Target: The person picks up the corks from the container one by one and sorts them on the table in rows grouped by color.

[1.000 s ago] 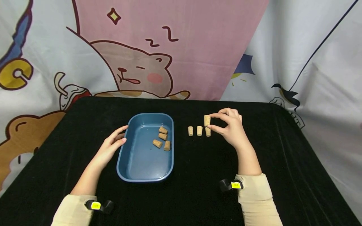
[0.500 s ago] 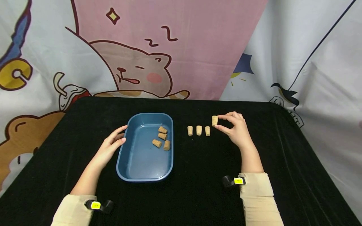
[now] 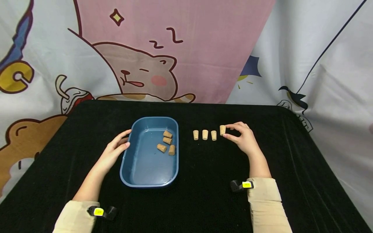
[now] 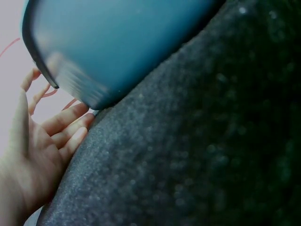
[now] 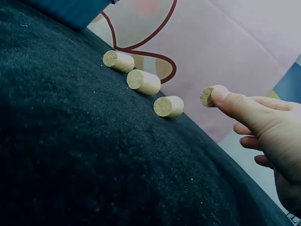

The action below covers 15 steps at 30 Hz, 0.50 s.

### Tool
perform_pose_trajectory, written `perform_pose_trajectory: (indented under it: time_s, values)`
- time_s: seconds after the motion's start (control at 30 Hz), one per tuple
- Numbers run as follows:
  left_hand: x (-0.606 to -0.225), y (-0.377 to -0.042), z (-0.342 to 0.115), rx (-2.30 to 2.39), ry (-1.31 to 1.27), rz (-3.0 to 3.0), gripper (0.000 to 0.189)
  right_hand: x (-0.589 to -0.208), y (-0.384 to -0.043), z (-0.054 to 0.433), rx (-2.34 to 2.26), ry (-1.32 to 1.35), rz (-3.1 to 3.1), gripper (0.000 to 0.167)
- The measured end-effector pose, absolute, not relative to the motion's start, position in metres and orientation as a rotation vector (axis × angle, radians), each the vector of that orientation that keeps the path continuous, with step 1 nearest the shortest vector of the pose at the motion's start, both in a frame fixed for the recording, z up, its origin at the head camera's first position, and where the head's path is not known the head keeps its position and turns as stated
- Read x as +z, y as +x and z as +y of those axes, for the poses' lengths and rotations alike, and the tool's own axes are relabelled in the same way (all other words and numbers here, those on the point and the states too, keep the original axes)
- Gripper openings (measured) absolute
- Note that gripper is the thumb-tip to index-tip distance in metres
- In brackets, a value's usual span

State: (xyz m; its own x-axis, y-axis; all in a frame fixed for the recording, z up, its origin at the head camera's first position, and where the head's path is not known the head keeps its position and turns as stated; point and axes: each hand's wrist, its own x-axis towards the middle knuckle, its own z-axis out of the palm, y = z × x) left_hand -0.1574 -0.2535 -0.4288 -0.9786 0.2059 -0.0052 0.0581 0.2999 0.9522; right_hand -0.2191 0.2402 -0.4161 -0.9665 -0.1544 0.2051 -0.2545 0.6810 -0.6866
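Observation:
My right hand (image 3: 243,139) pinches a pale tapered cork stopper (image 3: 222,130) between thumb and forefinger, at the right end of a row. The right wrist view shows the thumb (image 5: 230,101) over this held cork (image 5: 207,96), with the other fingers loosely bent. To its left lie three similar corks, the nearest cork (image 3: 214,135) a small gap away. A blue rectangular tray (image 3: 125,168) stands left of the row. My left hand (image 3: 112,149) touches its left side with relaxed fingers; up close, the fingertips (image 4: 80,110) meet the tray's lower edge.
Inside the tray, several browner corks, one cork (image 3: 172,149) among them, lie near its right wall. Black cloth (image 3: 201,187) covers the table. A printed curtain (image 3: 209,48) hangs behind the far table edge.
My right hand has carried its cork rightward, then lowered it beside the row, uncovering the third cork. The left hand and the tray have stayed put.

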Motion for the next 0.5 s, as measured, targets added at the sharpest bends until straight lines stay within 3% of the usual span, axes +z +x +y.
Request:
perform_pose_trajectory:
  time_s: [0.5]
  values:
    - [-0.429,-0.157,-0.253,1.765,0.239,2.423,0.056,-0.431,-0.221,0.246,1.130,0.327,-2.833,0.045]
